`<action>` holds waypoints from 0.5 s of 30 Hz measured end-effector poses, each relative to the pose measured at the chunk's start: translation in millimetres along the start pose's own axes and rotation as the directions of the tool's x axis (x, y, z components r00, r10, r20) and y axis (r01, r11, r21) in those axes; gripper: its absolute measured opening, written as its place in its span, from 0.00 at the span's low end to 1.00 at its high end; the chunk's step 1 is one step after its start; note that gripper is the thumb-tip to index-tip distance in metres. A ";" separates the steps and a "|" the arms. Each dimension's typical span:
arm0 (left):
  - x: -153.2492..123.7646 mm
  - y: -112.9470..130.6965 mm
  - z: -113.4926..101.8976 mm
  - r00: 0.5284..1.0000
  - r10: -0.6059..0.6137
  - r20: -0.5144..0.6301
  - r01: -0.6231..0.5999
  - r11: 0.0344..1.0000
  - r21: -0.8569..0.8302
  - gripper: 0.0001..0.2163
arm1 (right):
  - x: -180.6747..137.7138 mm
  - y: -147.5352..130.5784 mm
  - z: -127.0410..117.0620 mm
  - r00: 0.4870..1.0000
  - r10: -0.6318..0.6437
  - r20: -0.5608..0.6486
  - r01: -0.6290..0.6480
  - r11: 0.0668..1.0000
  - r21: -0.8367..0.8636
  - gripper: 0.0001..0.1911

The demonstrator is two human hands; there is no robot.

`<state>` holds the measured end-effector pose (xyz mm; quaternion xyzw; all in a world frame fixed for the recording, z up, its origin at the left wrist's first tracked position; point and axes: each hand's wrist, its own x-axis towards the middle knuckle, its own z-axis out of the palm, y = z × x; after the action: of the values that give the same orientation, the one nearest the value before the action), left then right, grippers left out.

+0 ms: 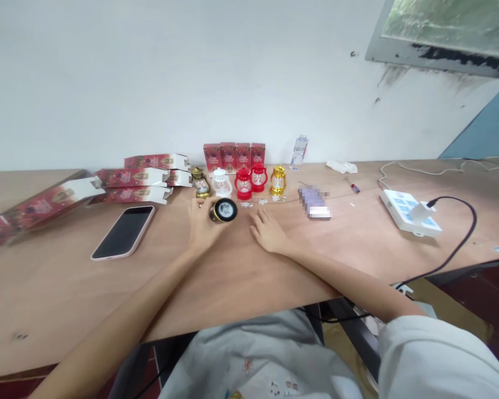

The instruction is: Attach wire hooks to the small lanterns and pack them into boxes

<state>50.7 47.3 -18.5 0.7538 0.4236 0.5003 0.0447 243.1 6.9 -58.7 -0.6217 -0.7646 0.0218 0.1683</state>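
Observation:
My left hand (202,224) is closed around a small dark, gold-trimmed lantern (224,210), tipped so that its round base faces me. My right hand (268,231) lies on the table with its fingers stretched out and holds nothing. Just beyond its fingertips are small pale pieces (262,201), too small to make out. A row of toy lanterns stands behind my hands: a bronze one (200,184), a white one (221,184), two red ones, the nearer (244,184) and the farther (259,178), and a gold one (278,181).
Several upright red boxes (228,157) stand near the wall. Opened red cartons (131,177) and a pink-cased phone (123,233) lie left. To the right are a blurred-out purple device (314,200), a screwdriver (352,186), a bottle (300,149) and a power strip (410,213) with a black cable (468,235).

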 end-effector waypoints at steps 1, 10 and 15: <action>-0.5 -1.1 0.3 0.999 -0.001 0.032 -0.001 0.999 0.033 0.17 | 3.1 -7.7 3.0 1.000 -0.024 0.003 0.024 0.999 0.022 0.27; -6.8 -7.8 4.8 0.982 0.025 0.189 -0.050 0.991 0.128 0.18 | -1.0 -12.1 -11.0 1.000 -0.010 0.028 0.004 0.982 0.187 0.31; -9.4 -14.5 10.0 0.970 0.038 0.239 -0.056 0.996 0.066 0.19 | -2.7 -13.9 -19.9 0.998 0.053 0.026 -0.055 0.994 0.095 0.29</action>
<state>48.7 53.6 -37.3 0.8193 0.4151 0.3916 0.0559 236.1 -2.3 -37.3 -0.6333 -0.7474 0.0699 0.1883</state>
